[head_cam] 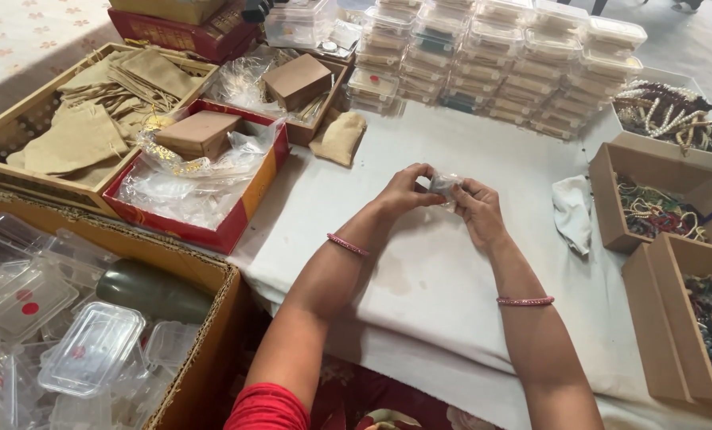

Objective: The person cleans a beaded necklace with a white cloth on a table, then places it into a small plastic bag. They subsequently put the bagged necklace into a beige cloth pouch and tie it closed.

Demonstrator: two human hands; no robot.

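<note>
Left hand (pixel 403 191): our fingers pinch the small clear packet (pixel 443 185), centre of frame.
Right hand (pixel 477 209): fingers grip the same packet.
Desk (pixel 419 279): white cloth beneath.

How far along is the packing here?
Done: many closed clear boxes stand stacked at the table's far edge. In hand: the left hand and right hand together hold one small clear packet above the white cloth. Left, by the look of it: beads fill the brown trays on the right, and empty clear boxes fill the carton at lower left.
</note>
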